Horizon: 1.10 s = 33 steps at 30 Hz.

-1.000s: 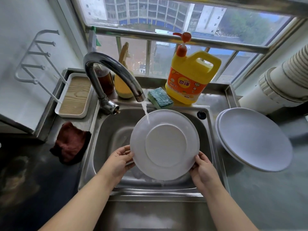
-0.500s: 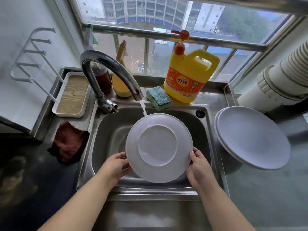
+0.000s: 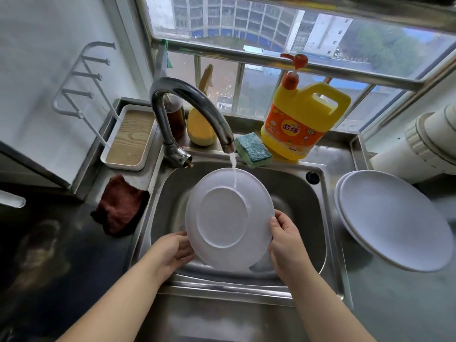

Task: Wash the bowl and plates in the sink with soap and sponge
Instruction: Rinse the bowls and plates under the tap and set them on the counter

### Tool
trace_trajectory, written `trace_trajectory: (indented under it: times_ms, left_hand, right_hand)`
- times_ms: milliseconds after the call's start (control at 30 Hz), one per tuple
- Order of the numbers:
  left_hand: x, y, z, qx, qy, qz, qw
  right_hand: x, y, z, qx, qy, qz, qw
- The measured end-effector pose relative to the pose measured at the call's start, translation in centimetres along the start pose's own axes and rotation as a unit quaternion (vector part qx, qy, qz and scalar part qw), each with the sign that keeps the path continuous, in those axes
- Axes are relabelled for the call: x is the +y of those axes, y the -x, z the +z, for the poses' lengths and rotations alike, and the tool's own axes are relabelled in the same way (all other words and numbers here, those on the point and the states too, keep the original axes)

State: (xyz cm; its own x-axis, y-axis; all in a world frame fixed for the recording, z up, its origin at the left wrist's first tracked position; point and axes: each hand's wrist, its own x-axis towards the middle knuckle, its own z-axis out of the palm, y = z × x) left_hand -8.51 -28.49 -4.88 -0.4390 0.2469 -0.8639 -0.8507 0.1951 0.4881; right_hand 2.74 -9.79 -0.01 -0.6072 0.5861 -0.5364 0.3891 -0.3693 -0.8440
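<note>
You have three round white plates: one over the steel sink, two stacked on the counter at the sink's right edge. Along its back edge, count one green-and-yellow sponge, one yellow soap jug with an orange pump, one brown bottle, and one curved chrome tap. At the left edge you've got one dark red cloth and one white wood-lined tray.
</note>
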Motion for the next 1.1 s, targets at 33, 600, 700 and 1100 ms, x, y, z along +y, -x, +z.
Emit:
trace_trajectory:
  times_ms: [33,600,700,1100]
  left_hand:
    - [0.0,0.0,0.2,0.001,0.001,-0.003,1.000]
    - [3.2,0.2,3.5,0.013,-0.017,-0.005,1.000]
    - [3.1,0.2,3.3,0.001,-0.032,0.032,0.999]
    - [3.9,2.0,2.9,-0.010,0.016,0.204,0.979]
  right_hand:
    - [-0.1,0.0,0.0,0.002,0.014,-0.011,1.000]
    - [2.9,0.4,-2.3,-0.109,0.476,-0.508,0.710]
    - [4.1,0.6,-3.4,-0.109,0.467,-0.433,0.764]
    - [3.4,-1.9,-4.3,0.031,0.156,0.055,0.986]
